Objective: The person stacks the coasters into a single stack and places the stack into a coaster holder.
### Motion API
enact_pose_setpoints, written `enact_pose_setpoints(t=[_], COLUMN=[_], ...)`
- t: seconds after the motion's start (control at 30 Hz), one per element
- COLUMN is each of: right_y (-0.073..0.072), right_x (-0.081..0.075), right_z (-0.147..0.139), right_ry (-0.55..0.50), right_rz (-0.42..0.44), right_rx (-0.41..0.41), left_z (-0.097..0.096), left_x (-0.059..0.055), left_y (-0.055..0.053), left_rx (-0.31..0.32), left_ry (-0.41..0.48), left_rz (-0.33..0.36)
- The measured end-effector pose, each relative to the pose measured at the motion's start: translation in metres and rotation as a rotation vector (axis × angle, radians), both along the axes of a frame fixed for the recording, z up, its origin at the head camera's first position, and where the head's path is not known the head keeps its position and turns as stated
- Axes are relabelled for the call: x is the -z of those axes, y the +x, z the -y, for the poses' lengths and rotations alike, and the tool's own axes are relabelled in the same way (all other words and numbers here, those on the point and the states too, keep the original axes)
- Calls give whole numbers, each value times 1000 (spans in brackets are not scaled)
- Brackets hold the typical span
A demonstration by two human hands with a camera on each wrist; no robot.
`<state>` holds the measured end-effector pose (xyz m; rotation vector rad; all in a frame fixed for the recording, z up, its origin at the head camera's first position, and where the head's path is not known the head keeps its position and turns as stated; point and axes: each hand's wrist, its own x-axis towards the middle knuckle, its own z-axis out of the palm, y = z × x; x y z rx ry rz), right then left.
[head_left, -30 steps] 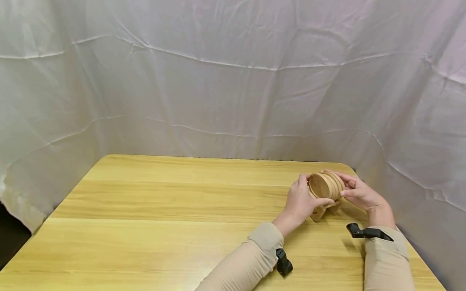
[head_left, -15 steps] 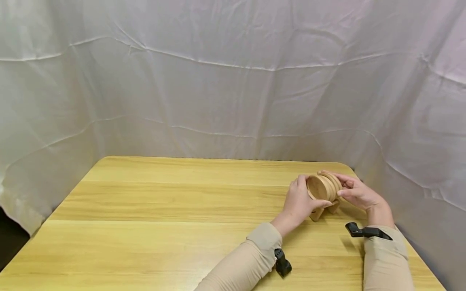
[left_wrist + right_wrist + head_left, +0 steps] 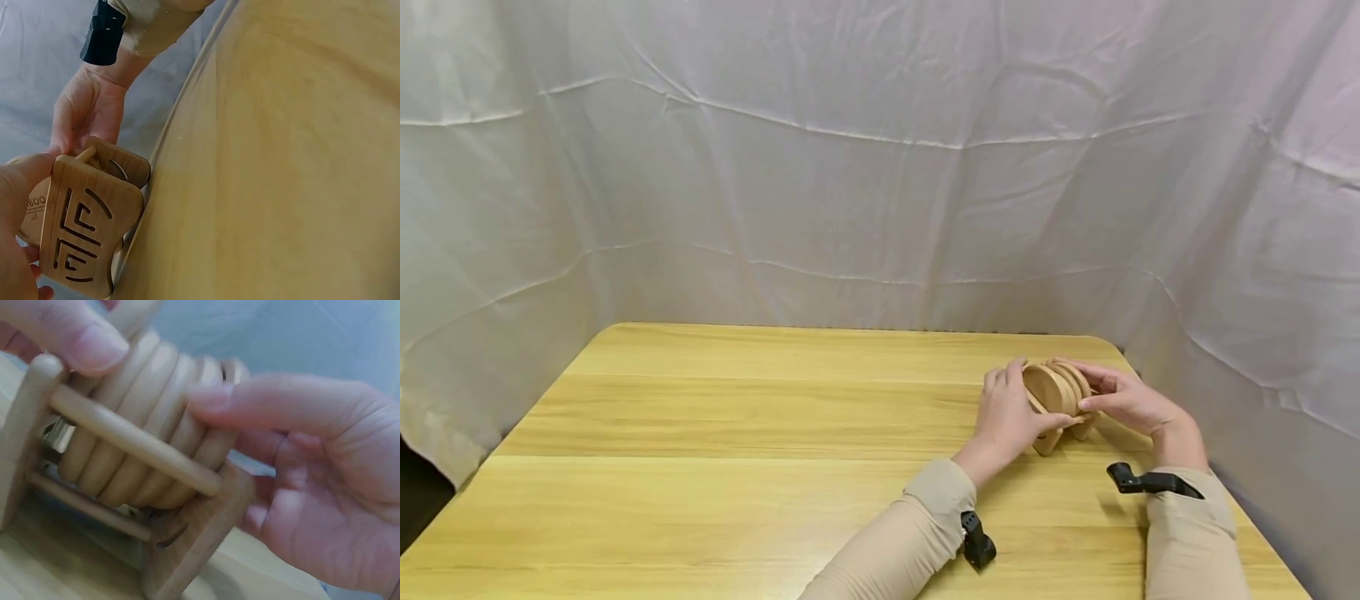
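Observation:
Several round wooden coasters (image 3: 1063, 387) stand on edge in a row within a bamboo coaster holder (image 3: 94, 225), whose end panel has a cut-out line pattern. My left hand (image 3: 1006, 417) grips the holder at its left end, thumb toward the near side and fingers behind. From the right, my right hand (image 3: 1138, 404) holds the coasters, its thumb (image 3: 219, 400) pressing their near edges in the right wrist view. A round rail (image 3: 134, 440) of the holder runs in front of the coasters there. The far fingertips of my right hand are partly hidden behind the coasters.
The holder is at the far right of a yellow wood-grain table (image 3: 715, 417), close to its right edge. Pale grey curtains (image 3: 850, 200) hang behind the table and along both sides. Each sleeved wrist carries a black camera mount (image 3: 977, 542).
The coasters have sunk slightly lower between the holder's ends and tilted a little. My right hand has moved slightly left with them. My left hand keeps its grip on the holder.

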<state>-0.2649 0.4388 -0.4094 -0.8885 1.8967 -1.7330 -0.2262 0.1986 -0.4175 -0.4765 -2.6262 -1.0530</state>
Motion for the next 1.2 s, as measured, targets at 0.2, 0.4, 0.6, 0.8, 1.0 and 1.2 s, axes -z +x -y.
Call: enact_pose_setpoints(t=[0.2,0.4,0.6,0.8,1.0,1.2], right_y=[-1,-4,-7,-7,-6,-7], right_x=[0,0,2,3,0,0], right_z=[6,8,6,5,6,5], right_ry=[-4,-152,-179,-159,-156,-133], right_rz=[13,86,104,132,164,161], right_rx=[10,13,79,106,111,121], left_z=[2,4,5,6,4,4], left_x=[-1,-5,-6,-9,-13,-9], left_y=[-3,-5,-5,-3,-2,-1], left_rx=[25,73,79,59,46,33], left_ry=[-51,-14,8,-30,-70,-119], left_rz=[-19,-55,-58,-69,-51,-16])
